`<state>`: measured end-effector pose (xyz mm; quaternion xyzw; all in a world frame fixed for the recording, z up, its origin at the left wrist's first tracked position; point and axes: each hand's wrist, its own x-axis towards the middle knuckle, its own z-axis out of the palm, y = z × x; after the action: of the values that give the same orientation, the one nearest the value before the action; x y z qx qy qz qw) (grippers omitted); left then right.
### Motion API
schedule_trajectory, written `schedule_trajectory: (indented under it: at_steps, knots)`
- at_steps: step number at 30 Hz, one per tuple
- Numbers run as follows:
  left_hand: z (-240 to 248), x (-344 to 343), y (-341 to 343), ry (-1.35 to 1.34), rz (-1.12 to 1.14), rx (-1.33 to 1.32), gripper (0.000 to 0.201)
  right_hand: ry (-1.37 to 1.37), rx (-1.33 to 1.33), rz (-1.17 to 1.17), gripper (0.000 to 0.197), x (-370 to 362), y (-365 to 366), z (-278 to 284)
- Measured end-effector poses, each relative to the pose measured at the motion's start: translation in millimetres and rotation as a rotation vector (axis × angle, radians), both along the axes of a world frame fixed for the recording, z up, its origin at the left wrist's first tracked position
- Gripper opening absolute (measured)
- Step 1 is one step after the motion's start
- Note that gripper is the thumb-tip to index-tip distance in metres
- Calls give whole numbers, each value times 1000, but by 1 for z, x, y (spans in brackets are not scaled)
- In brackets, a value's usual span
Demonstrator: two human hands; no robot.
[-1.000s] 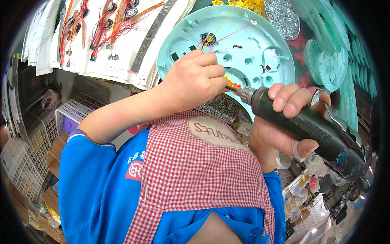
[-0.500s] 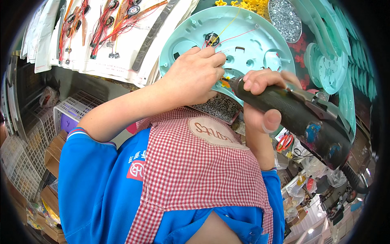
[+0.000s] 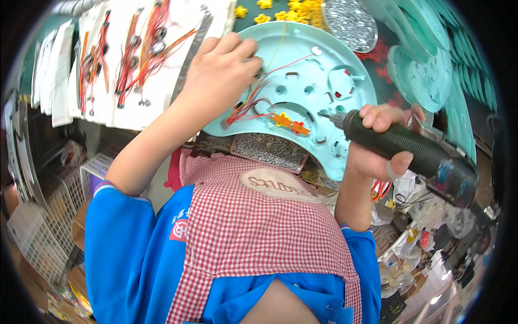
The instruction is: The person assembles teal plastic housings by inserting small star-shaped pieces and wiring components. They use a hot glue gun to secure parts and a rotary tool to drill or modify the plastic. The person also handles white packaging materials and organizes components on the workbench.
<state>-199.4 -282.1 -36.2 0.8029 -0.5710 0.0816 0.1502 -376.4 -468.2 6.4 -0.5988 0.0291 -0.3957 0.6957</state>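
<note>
My right hand (image 3: pixel 380 140) grips a black electric screwdriver (image 3: pixel 413 146), its tip pointing left over the turquoise plastic shell (image 3: pixel 318 43). Just left of that tip, a narrow orange circuit board (image 3: pixel 290 124) lies in the shell's lower part, with bits of yellow and red plastic showing around it. My left hand (image 3: pixel 229 67) is at the shell's upper left, fingers curled around a small dark round speaker (image 3: pixel 259 73) that they mostly cover. Thin red wires (image 3: pixel 259 89) run from there across the shell toward the board and to a small white piece (image 3: pixel 316 51).
On the left, white sheets (image 3: pixel 178 65) carry bundles of red wires and speakers. Yellow star pieces (image 3: pixel 295 12) and a bowl of screws (image 3: pixel 350 24) are at the back. More turquoise shells (image 3: pixel 421 81) are stacked at right. A tray of small metal parts (image 3: pixel 270 151) sits at the near edge.
My left hand has moved from the shell's middle up and left to the speaker, uncovering the orange board. The screwdriver has moved slightly right and down. The shell appears lower left in view.
</note>
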Motion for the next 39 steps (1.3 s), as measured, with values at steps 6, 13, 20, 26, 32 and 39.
schedule_trajectory:
  at_steps: [6,13,20,26,32,39]
  knots:
    - [15,-8,3,252,51,-5,30,-144,-121,-393,75,46,-85,2]
    - [39,1,-10,246,-178,-38,22,-23,-374,-430,63,85,-126,-22]
    - [42,-31,-73,985,-262,103,21,-136,-278,-393,63,73,-124,-7]
    - [0,-58,-114,829,-309,87,18,-160,-121,-494,66,13,-93,14]
    - [-7,-63,-118,474,-455,13,12,-149,-121,-289,71,-44,-63,-1]
    - [-8,-67,-121,508,-419,-82,11,-149,-112,-294,75,-55,-49,-7]
